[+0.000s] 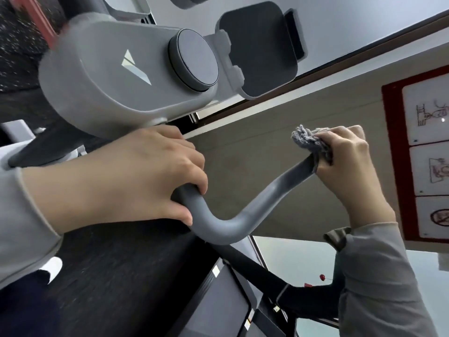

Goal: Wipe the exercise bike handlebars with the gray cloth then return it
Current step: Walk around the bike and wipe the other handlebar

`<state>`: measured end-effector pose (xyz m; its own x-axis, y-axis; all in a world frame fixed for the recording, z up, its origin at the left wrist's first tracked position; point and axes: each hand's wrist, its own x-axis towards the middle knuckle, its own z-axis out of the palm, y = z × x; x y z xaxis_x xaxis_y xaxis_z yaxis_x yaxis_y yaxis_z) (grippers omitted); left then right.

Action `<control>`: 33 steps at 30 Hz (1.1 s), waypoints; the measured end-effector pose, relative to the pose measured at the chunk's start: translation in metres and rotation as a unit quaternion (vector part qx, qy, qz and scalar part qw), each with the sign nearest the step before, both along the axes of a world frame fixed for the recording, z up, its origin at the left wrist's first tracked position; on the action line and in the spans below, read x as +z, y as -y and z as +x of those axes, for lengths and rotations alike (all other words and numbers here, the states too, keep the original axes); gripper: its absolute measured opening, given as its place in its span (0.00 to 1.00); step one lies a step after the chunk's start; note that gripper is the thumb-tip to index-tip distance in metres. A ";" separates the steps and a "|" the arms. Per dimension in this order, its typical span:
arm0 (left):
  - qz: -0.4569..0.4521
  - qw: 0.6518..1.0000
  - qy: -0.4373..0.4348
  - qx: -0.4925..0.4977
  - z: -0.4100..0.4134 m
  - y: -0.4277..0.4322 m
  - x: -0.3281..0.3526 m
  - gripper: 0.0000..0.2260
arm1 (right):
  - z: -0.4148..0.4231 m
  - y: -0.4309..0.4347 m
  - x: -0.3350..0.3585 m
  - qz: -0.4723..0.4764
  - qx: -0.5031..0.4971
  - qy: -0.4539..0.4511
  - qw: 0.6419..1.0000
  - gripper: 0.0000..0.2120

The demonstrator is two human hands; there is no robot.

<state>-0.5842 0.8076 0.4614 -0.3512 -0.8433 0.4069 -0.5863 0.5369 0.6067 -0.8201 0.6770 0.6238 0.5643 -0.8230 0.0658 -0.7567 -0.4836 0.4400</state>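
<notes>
A grey curved handlebar (243, 222) of the exercise bike runs across the middle of the head view. My left hand (136, 176) grips its inner bend, fingers wrapped over the tube. My right hand (349, 161) is closed around the far tip of the handlebar with the gray cloth (312, 142) bunched between palm and tube. A tuft of cloth sticks out above my fingers. The tip of the bar is hidden under cloth and hand.
The bike's grey console (116, 76) with a round dark dial (193, 60) and a dark phone holder (262, 49) sits above my left hand. A red-framed instruction poster (427, 152) hangs on the wall at the right. Dark equipment (218, 307) lies below.
</notes>
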 end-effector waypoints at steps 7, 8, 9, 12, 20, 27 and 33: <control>-0.013 1.000 0.016 -0.014 0.003 -0.002 0.006 0.16 | 0.000 -0.039 -0.031 -0.024 -0.018 0.164 0.986 0.16; -0.012 1.000 0.016 -0.014 0.002 -0.002 0.006 0.16 | -0.001 -0.045 -0.034 -0.026 -0.028 0.206 0.978 0.16; -0.013 1.000 0.021 -0.016 0.003 -0.002 0.006 0.16 | -0.001 -0.053 -0.038 -0.029 -0.041 0.250 0.967 0.16; -0.021 0.999 0.035 -0.017 0.002 -0.003 0.007 0.17 | 0.001 -0.081 -0.051 -0.020 -0.080 0.376 0.923 0.16; -0.041 0.995 0.092 -0.026 0.004 -0.006 0.011 0.17 | 0.018 -0.163 -0.080 -0.009 -0.140 0.644 0.752 0.12; -0.041 0.988 0.141 -0.046 0.007 -0.018 0.021 0.21 | 0.049 -0.228 -0.105 0.020 -0.130 0.768 0.627 0.11; -0.068 0.983 0.166 0.034 0.017 -0.057 0.020 0.24 | 0.055 -0.253 -0.121 0.085 -0.095 0.778 0.616 0.11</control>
<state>-0.5669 0.8646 0.4817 -0.4277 -0.8152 0.3905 -0.7774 0.5522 0.3012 -0.7653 0.9296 0.5027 -0.1803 -0.9339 0.3088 -0.2491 -0.2604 -0.9328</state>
